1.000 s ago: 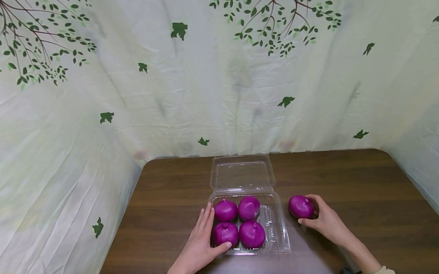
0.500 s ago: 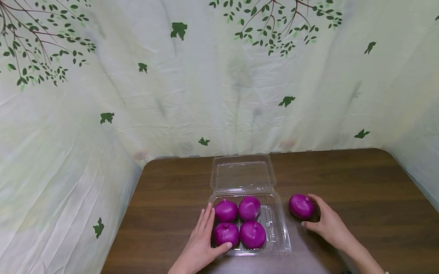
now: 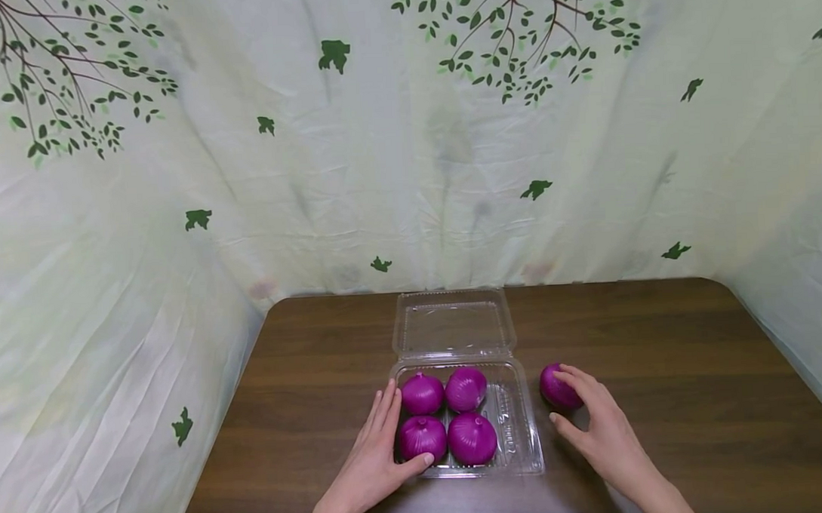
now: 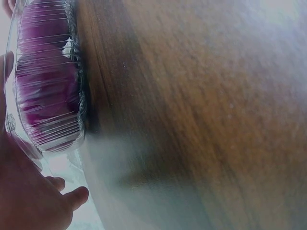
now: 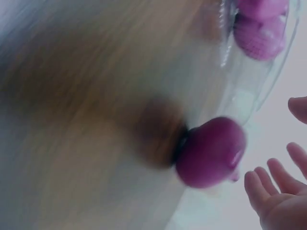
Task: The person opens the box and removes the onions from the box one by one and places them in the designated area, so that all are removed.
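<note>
In the head view, a clear plastic clamshell container [image 3: 515, 426] lies on the table with several red onions [image 3: 472, 438] in two rows at its left and middle. My left hand [image 3: 367, 462] rests along its left rim, fingers straight, with the thumb at the near edge. The left wrist view shows onions [image 4: 47, 86] through the ribbed wall. A loose red onion [image 3: 554, 387] sits on the table right of the container. My right hand [image 3: 607, 434] hovers beside and over it, fingers spread and partly covering it; the right wrist view shows the fingers apart from that onion [image 5: 211, 153].
The container's lid [image 3: 454, 327] is folded back toward the table's far edge. The brown wooden table [image 3: 686, 352] has rounded far corners. A pale curtain [image 3: 449, 172] with leaf prints hangs behind it and at both sides.
My right hand has let go of the loose onion, drawn back slightly, then moved left over it. The onion stays in nearly the same place. My left hand and the container have not moved.
</note>
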Demonstrator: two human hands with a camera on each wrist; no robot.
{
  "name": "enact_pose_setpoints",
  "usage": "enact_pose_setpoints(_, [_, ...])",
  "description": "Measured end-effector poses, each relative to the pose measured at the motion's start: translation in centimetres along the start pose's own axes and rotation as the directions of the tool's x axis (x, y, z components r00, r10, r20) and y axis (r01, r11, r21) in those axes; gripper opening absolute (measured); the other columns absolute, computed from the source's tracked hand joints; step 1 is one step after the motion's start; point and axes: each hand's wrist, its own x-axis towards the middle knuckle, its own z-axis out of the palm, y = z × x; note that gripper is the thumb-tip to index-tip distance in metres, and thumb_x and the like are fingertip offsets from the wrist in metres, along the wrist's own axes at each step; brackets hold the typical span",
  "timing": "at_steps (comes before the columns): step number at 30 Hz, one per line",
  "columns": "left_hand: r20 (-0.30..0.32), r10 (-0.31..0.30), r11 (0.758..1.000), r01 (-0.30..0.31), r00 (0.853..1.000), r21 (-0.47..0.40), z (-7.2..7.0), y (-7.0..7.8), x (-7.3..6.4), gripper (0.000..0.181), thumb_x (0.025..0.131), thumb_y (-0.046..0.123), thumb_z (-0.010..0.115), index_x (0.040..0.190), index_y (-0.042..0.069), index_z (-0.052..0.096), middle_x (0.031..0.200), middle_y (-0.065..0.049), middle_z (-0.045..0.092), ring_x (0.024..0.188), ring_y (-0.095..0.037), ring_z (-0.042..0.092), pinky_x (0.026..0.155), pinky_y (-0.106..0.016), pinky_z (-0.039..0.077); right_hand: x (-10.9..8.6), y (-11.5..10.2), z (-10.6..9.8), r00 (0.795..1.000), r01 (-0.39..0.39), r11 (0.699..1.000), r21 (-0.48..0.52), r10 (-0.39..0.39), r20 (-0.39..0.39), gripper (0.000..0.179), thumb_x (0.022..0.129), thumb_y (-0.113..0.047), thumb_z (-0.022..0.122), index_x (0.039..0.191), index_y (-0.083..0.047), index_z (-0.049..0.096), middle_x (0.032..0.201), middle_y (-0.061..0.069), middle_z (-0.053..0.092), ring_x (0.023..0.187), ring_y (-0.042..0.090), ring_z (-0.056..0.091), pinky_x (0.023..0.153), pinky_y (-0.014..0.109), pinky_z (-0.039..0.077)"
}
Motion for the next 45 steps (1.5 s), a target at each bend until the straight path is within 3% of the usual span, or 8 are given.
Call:
enact_pose_setpoints(1, [-0.001, 0.001, 1.000, -0.001, 1.000, 0.000, 0.0, 0.0, 0.0, 0.110, 0.081, 0.070, 0.064, 0.158, 0.008, 0.016, 0.165, 0.001, 0.000, 0.149, -0.032, 0.005, 0.110, -0.063, 0.022, 0.0, -0.3, 0.1, 1.000, 0.013, 1.000, 0.015, -0.013, 0.001, 0.063, 0.075, -0.004, 0.083, 0.133, -0.009, 0.057, 0.140, 0.010, 0.051, 0.127, 0.032, 0.045, 0.102, 0.006, 0.020])
enact_pose_setpoints(4, [-0.005, 0.005, 1.000, -0.005, 1.000, -0.002, 0.0, 0.0, -0.1, 0.109, 0.081, 0.070, 0.064, 0.158, 0.008, 0.017, 0.165, 0.001, 0.000, 0.149, -0.032, 0.005, 0.110, -0.063, 0.022, 0.1, -1.1, 0.6, 0.999, 0.026, 0.999, 0.047, -0.027, 0.020, 0.063, 0.078, -0.005, 0.082, 0.134, -0.015, 0.057, 0.139, 0.006, 0.052, 0.129, 0.031, 0.045, 0.103, 0.005, 0.017])
enact_pose_setpoints(12, [-0.009, 0.009, 1.000, -0.009, 1.000, -0.004, 0.1, -0.1, -0.1, 0.109, 0.081, 0.070, 0.063, 0.158, 0.008, 0.017, 0.165, 0.001, 0.000, 0.149, -0.032, 0.005, 0.110, -0.063, 0.022, 0.4, -2.5, 2.0, 0.994, 0.096, 0.989, 0.115, -0.101, 0.038, 0.062, 0.078, -0.001, 0.081, 0.135, -0.011, 0.057, 0.138, 0.007, 0.054, 0.124, 0.024, 0.051, 0.101, 0.008, 0.030])
enact_pose_setpoints(19, [-0.011, 0.013, 1.000, -0.013, 1.000, 0.001, 0.0, 0.0, 0.0, 0.109, 0.081, 0.069, 0.063, 0.158, 0.008, 0.017, 0.165, 0.000, 0.001, 0.149, -0.033, 0.006, 0.110, -0.064, 0.022, 0.7, -3.6, 2.7, 0.992, 0.108, 0.982, 0.154, -0.116, 0.046, 0.068, 0.077, 0.000, 0.081, 0.136, -0.022, 0.055, 0.137, -0.001, 0.054, 0.120, 0.020, 0.055, 0.099, 0.012, 0.037])
enact_pose_setpoints(26, [-0.007, 0.006, 1.000, -0.006, 1.000, 0.004, -0.1, 0.1, -0.1, 0.109, 0.081, 0.069, 0.064, 0.158, 0.008, 0.016, 0.165, 0.000, 0.001, 0.149, -0.032, 0.005, 0.110, -0.064, 0.022, 1.3, -4.0, 3.6, 0.990, 0.081, 0.975, 0.205, -0.102, 0.095, 0.067, 0.080, -0.001, 0.080, 0.138, -0.023, 0.054, 0.140, -0.007, 0.051, 0.122, 0.017, 0.053, 0.095, 0.033, 0.050])
enact_pose_setpoints(29, [-0.005, 0.005, 1.000, -0.005, 1.000, 0.003, -0.1, 0.1, 0.0, 0.109, 0.081, 0.069, 0.064, 0.158, 0.009, 0.015, 0.165, 0.000, 0.001, 0.149, -0.032, 0.005, 0.110, -0.064, 0.021, 1.7, -4.3, 4.1, 0.990, 0.070, 0.974, 0.213, -0.093, 0.103, 0.064, 0.081, -0.004, 0.079, 0.137, -0.021, 0.055, 0.140, -0.002, 0.052, 0.125, 0.018, 0.051, 0.094, 0.039, 0.050])
enact_pose_setpoints(38, [-0.003, 0.001, 1.000, -0.001, 1.000, -0.002, -0.1, 0.1, -0.1, 0.109, 0.081, 0.069, 0.064, 0.158, 0.009, 0.015, 0.165, 0.000, 0.001, 0.149, -0.033, 0.005, 0.109, -0.065, 0.022, 2.6, -5.2, 5.6, 0.980, -0.030, 0.962, 0.271, -0.025, 0.197, 0.058, 0.087, -0.012, 0.075, 0.140, -0.013, 0.053, 0.145, 0.002, 0.048, 0.125, 0.022, 0.052, 0.097, 0.045, 0.048])
enact_pose_setpoints(45, [-0.001, 0.000, 1.000, 0.000, 1.000, -0.012, -0.1, 0.1, -0.1, 0.109, 0.081, 0.069, 0.064, 0.158, 0.008, 0.016, 0.165, -0.001, 0.001, 0.149, -0.033, 0.005, 0.110, -0.064, 0.022, 3.5, -5.4, 7.1, 0.981, -0.008, 0.964, 0.266, -0.043, 0.187, 0.056, 0.087, -0.013, 0.075, 0.139, -0.012, 0.054, 0.145, 0.005, 0.048, 0.133, 0.022, 0.044, 0.104, 0.047, 0.041])
